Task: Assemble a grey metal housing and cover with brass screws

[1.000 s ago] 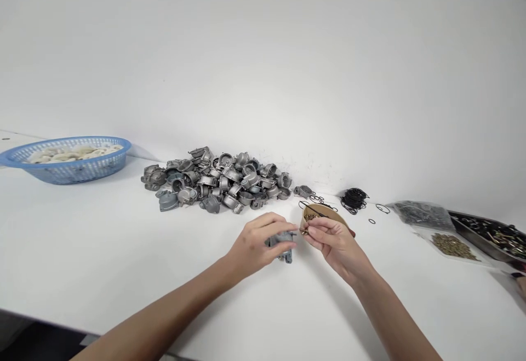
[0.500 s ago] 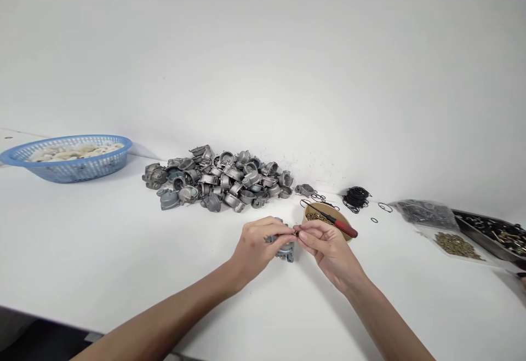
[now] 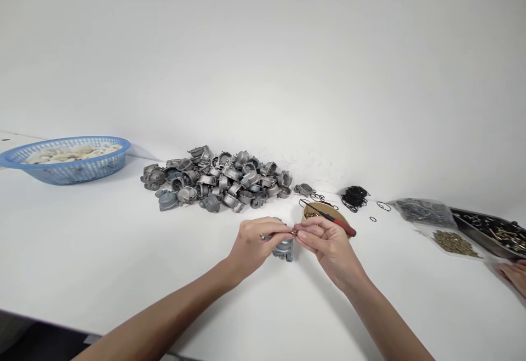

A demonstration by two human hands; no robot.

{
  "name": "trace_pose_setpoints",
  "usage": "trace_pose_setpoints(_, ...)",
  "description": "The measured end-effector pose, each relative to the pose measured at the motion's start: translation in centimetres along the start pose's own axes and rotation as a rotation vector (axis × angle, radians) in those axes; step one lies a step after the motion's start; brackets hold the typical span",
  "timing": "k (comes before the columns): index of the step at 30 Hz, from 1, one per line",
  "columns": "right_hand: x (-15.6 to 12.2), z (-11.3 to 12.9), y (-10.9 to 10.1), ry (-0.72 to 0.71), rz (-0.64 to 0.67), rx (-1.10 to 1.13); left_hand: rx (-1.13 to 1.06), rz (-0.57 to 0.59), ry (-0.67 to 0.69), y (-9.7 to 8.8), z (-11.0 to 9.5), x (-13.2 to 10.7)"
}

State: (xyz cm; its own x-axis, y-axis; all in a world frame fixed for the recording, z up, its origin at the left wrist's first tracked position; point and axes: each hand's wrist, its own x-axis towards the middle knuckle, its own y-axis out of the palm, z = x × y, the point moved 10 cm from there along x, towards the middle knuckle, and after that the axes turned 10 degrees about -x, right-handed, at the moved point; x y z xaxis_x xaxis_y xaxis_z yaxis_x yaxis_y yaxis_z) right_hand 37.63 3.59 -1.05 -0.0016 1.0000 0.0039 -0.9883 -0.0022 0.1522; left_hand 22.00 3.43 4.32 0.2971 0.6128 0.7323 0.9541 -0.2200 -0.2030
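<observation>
My left hand (image 3: 253,244) and my right hand (image 3: 327,247) meet fingertip to fingertip, both closed. Pinched between them is a small brass-coloured piece (image 3: 293,231), mostly hidden by the fingers, so its exact kind is unclear. Just below and behind my left fingers a grey metal carburetor bowl (image 3: 283,250) rests on the white table, partly covered. Beyond my right hand stands a tan tub (image 3: 347,217) with small brass parts (image 3: 311,215) in it. A red-handled screwdriver (image 3: 343,226) lies across its rim.
A heap of grey metal bowls (image 3: 224,180) lies against the wall. Far left is a blue basket (image 3: 82,172) of whitish pieces. Rightward are black rubber rings (image 3: 354,198), a bag of brass parts (image 3: 455,243) and a metal tray (image 3: 489,240). Another person's hand (image 3: 513,274) shows at the right edge.
My hands have barely moved, still pinching the small piece, which appears slightly turned. At the right edge, another person's hand has come further into view.
</observation>
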Motion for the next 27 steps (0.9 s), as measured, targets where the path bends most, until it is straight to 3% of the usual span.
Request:
trace_pose_setpoints(5, 0.3, 0.8, -0.8, -0.067, -0.016, -0.052, -0.078, -0.013, -0.082, -0.1, 0.8, 0.0)
trace_pose_setpoints(11, -0.3, 4.4, -3.0, -0.297, -0.167, -0.349, -0.128, -0.035, -0.192, -0.3, 1.7, -0.2)
trace_pose_setpoints(19, -1.5, 4.6, 0.6, -0.477, 0.031, -0.675, -0.154, -0.007, -0.232, 0.3, 2.2, -0.5)
trace_pose_setpoints(27, -1.7, 4.9, 0.9, -0.561, 0.021, -0.715, -0.177, -0.003, -0.266, 0.4, 2.4, -0.5)
